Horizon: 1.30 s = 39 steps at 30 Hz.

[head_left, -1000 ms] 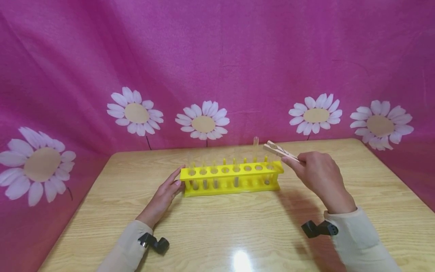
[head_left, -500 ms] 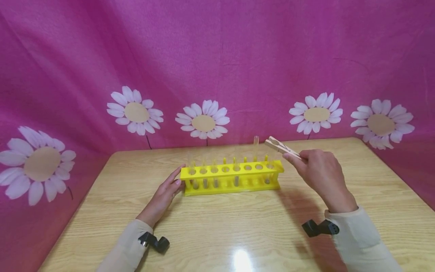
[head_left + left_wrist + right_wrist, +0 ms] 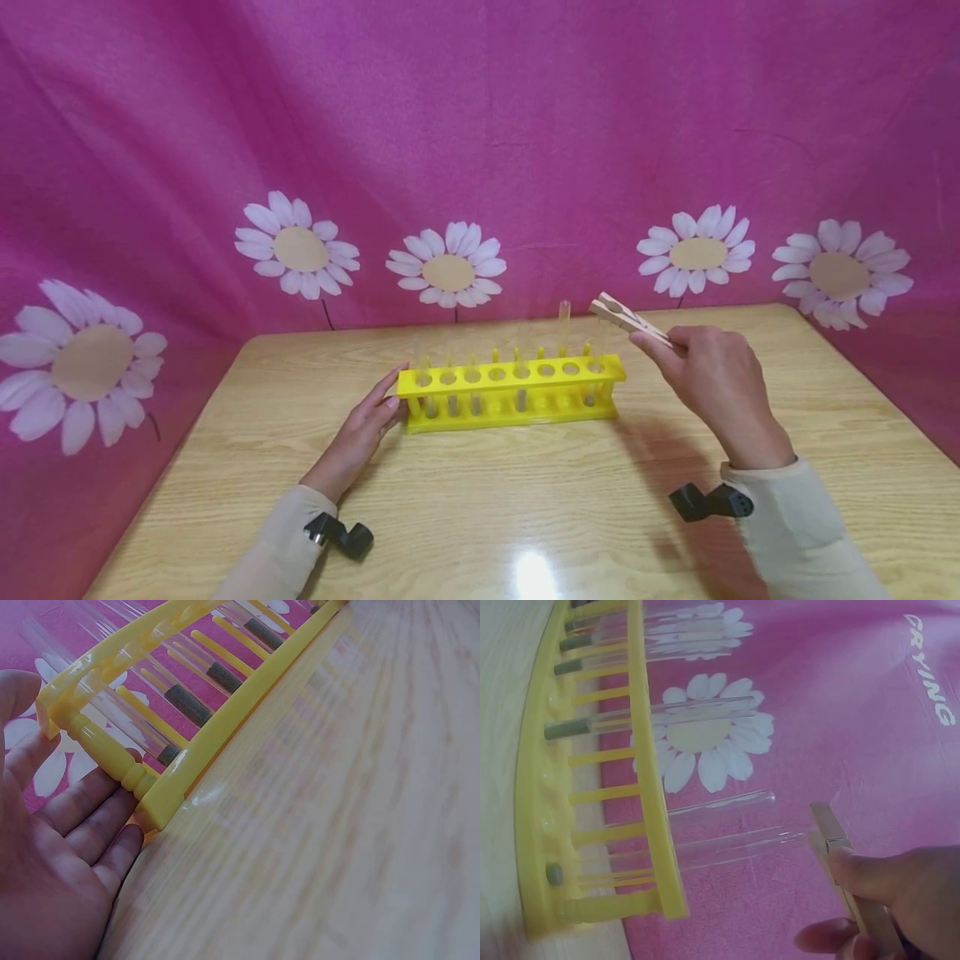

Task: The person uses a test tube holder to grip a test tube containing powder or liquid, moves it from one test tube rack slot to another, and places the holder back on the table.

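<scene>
A yellow test tube rack (image 3: 510,383) stands on the table, holding several clear test tubes (image 3: 697,712) with dark grey-green matter at the bottom. My left hand (image 3: 358,433) holds the rack's left end, fingers around the end post (image 3: 105,754). My right hand (image 3: 716,387) grips a wooden test tube clamp (image 3: 630,321) above the rack's right end. Its tip is close to the mouth of the rightmost tube (image 3: 742,844); whether they touch I cannot tell. An upside-down tube (image 3: 564,329) rises behind the rack, rounded end up.
The pale wooden table (image 3: 480,500) reaches back to a magenta cloth (image 3: 480,150) printed with white daisies. Some of the rack's holes (image 3: 547,369) hold no tube. A black wrist camera (image 3: 341,536) sits on the left sleeve and another (image 3: 708,502) on the right.
My right hand has moved a little up and to the right with the clamp. The left hand and the rack have stayed where they were.
</scene>
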### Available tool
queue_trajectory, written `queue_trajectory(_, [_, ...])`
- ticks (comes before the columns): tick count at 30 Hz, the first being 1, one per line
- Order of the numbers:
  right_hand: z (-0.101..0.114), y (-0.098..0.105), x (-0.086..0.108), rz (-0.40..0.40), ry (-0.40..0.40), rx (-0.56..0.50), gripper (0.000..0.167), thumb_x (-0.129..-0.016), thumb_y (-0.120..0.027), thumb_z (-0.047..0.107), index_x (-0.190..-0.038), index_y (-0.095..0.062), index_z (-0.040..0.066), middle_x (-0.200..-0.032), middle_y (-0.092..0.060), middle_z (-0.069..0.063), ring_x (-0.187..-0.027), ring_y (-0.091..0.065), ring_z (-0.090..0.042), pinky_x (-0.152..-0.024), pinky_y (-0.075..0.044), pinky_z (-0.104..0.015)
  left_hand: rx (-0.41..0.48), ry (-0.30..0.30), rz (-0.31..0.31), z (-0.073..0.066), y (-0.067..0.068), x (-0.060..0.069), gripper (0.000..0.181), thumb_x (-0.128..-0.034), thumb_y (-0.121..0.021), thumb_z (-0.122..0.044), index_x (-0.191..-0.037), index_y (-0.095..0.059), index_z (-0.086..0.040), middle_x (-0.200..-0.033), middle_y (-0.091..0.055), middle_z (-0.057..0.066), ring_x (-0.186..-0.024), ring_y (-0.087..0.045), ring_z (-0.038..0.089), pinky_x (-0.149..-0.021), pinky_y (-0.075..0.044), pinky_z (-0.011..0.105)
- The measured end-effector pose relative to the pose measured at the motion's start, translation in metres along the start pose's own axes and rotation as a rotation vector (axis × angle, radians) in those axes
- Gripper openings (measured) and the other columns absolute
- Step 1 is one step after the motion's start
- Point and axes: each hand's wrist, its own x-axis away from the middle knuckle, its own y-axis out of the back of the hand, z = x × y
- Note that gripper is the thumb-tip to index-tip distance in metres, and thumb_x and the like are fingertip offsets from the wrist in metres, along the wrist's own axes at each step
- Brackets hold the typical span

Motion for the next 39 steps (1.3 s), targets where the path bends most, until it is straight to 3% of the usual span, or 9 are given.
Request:
queue_trajectory(20, [-0.014, 0.012, 0.005, -0.009, -0.102, -0.009, 0.053, -0.09, -0.06, 0.054, -0.062, -0.061, 0.009, -0.051, -0.041, -0.001, -0.051, -0.039, -0.021, -0.044, -0.028, -0.031, -0.007, 0.003, -0.006, 0.004, -0.001, -0.001, 0.055, -0.1025, -0.043, -0.039, -0.153, -0.026, -0.025, -0.157, -0.025, 0.0, -0.135, -0.039, 0.029, -0.114, -0.028, 0.044])
queue_trajectory(39, [-0.035, 0.017, 0.013, 0.039, -0.192, 0.026, 0.053, -0.091, -0.058, 0.054, -0.074, -0.064, 0.004, -0.056, -0.047, -0.004, -0.057, -0.043, -0.025, -0.046, -0.031, -0.031, -0.016, -0.005, -0.009, 0.002, 0.001, -0.002, 0.056, -0.1026, -0.042, -0.041, -0.154, -0.025, -0.025, -0.158, -0.022, -0.005, -0.137, -0.035, 0.025, -0.114, -0.028, 0.043])
